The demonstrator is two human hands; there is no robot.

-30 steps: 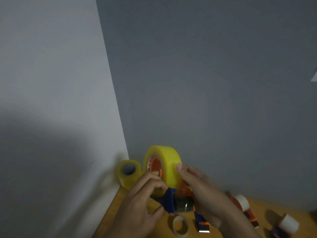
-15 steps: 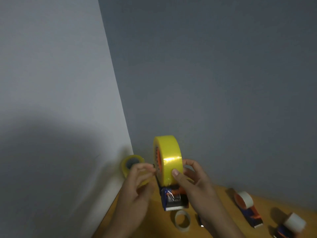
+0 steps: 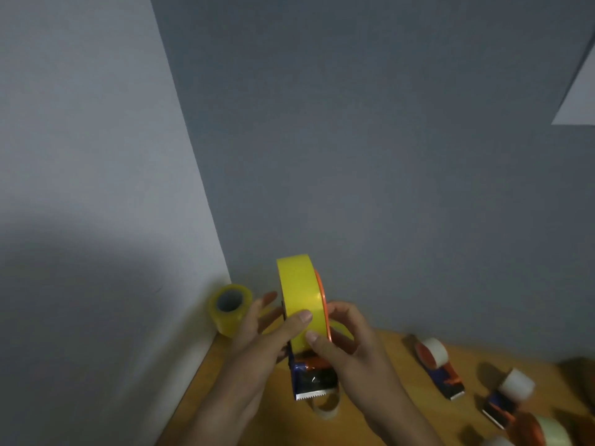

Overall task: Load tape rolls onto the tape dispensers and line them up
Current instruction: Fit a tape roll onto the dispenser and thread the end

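- In the corner left of the held dispenser, a spare yellow tape roll (image 3: 229,309) rests on its edge against the walls: translucent, glossy film on a grey core. From how it sits, a knock from the left forearm could probably set it rolling along the wooden worktop (image 3: 402,375).
- Just left of the dispenser, the left hand (image 3: 257,346) closes its grip on the big yellow roll (image 3: 301,300), thumb pressed on the smooth outer face and fingers spread behind its left side.
- At the centre, the big yellow roll sits on the orange hub of the blue dispenser (image 3: 314,379), lifted above the worktop. The film is slick and shiny, so a thumb could slide off it. The loose end may also stick back onto the roll before reaching the blade.
- At the dispenser's lower end, a serrated metal blade juts toward the wrists. A slip while feeding tape could scrape a finger.
- Just right of it, the right hand (image 3: 347,346) grips the roll and the orange flange, thumb on the tape face.
- Beneath the dispenser, a small clear ring of tape (image 3: 326,410) lies flat on the worktop.
- Right of the held dispenser, three loaded dispensers (image 3: 441,368) with whitish rolls lie unevenly; lining up looks unfinished.
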